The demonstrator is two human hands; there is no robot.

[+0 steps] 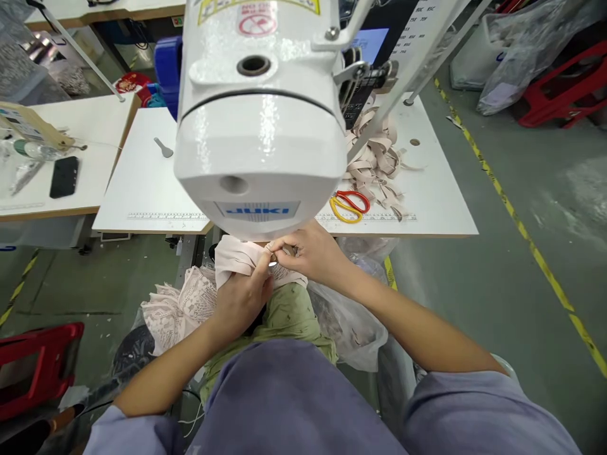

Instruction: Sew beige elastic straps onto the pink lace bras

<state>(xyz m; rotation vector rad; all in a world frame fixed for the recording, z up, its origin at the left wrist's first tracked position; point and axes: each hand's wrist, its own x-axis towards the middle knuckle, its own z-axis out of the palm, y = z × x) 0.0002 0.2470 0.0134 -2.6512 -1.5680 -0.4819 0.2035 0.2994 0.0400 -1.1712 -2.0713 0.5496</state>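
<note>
Directly below the head of a white sewing machine, a pale pink fabric piece is bunched between my hands. My left hand is closed on this fabric, thumb pressed at its edge. From the other side my right hand pinches the same spot, fingertips nearly touching the left thumb. Something small and shiny shows between the fingers, too small to name. Pale pink lace fabric hangs down at the left, beside my left wrist. The machine's needle area is hidden under its head.
Scissors with red and yellow handles lie on the white table, beside a heap of pale pink strips. A phone rests on the left table. Red stools stand on the floor. Plastic bags hang below the table edge.
</note>
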